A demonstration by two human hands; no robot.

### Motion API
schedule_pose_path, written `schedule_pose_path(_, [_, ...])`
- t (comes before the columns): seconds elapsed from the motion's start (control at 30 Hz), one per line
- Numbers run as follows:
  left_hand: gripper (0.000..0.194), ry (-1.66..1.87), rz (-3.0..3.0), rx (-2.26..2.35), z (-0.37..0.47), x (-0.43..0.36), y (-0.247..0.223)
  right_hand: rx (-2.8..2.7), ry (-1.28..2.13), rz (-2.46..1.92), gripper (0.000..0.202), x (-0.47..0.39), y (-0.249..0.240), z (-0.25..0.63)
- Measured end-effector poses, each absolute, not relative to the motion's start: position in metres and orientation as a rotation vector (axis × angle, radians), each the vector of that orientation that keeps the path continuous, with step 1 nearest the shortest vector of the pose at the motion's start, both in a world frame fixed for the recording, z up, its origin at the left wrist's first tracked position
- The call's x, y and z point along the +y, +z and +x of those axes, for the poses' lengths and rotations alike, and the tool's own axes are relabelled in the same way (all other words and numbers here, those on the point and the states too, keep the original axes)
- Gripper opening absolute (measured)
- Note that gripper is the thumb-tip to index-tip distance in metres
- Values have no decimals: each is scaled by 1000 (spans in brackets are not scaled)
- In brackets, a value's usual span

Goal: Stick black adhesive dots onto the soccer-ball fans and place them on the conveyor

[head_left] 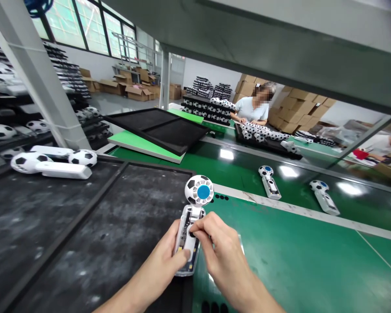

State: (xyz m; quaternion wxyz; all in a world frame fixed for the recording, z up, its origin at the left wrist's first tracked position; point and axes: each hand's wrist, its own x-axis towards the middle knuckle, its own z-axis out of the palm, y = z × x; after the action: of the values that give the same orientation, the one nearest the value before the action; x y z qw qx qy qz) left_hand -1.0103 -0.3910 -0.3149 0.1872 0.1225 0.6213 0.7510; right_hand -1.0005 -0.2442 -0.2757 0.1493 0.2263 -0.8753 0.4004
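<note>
My left hand (167, 254) is wrapped round a football-patterned handheld fan (199, 191), its thumb pressed on the lower handle. The fan stands with its ball head away from me, and a blue disc marks the head's centre. Its handle is open at the front, showing circuit parts inside. My right hand (220, 243) is closed in a pinch over the middle of the handle, with a small black disc (191, 233) at its fingertips. Several small black discs (222, 197) lie on the green table (299, 261) just beyond.
To the left lies a black divided tray (68, 230) with finished-looking fans (65, 169) at its far edge. Two more fans (270, 182) rest on the green belt (241, 169). A grey shelf (280, 48) overhangs the table. Across the belt a person (256, 106) handles more fans.
</note>
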Motion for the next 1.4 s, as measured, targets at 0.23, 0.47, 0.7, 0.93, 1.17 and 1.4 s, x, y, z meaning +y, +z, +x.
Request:
schedule_pose_path(0.23, [44,2091,402,1801,-1010,-391,-316,-2510,1031,680,20,-245,-275,-1001])
schedule_pose_path(0.47, [36,2116,342,1819,-1007,-390,-313,-2320,992,740,28,-249,-291,-996])
schedule_pose_path(0.7, [39,2138,270,1927,-1008,-387,-314,-2225,1089,728,49,-249,-301,-991])
schedule_pose_path(0.93, [41,2174,247,1866,-1008,-387,-317,-2260,983,686,58,-243,-324,-990])
schedule_pose_path(1.17, [44,2260,188,1623,-1004,-386,-309,-2240,1042,548,50,-249,-331,-982])
schedule_pose_path(1.4, [58,2249,27,1659,-1003,-390,-323,-2399,1231,467,53,-249,-314,-982])
